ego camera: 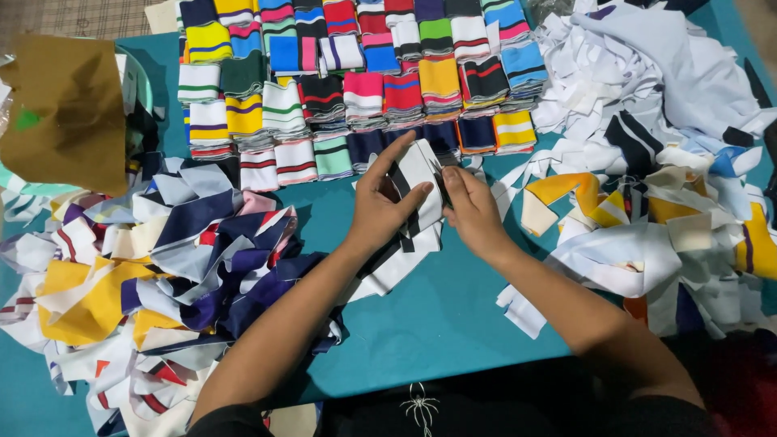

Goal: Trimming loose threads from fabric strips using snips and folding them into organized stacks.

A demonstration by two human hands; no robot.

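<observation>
While your two hands meet over the middle of the teal table [421, 324], they work on one white knitted strip with black stripes [421, 174]. Your left hand [384, 202] is closed on the strip from the left side: the thumb presses on its front, and the fingers [392, 154] stretch up along its left edge. Your right hand [473, 210] comes from the right and pinches the strip's right edge between the fingertips [447, 180], so both hands grip the same piece. The strip stands almost upright above the table, just in front of the stacks, and its lower end hangs down to more white and black strips [396, 263] that lie on the table under your left wrist.

Behind your hands, the folded striped collar pieces [356, 73] lie in neat rows of stacks in many colours. At your left there is a loose heap of fabric scraps [162, 267] in navy, yellow and white, touching your left forearm. At your right a bigger pile of mostly white scraps [647, 162] with some yellow pieces spreads to the table's edge. A brown paper bag [65, 113] stands at the far left
</observation>
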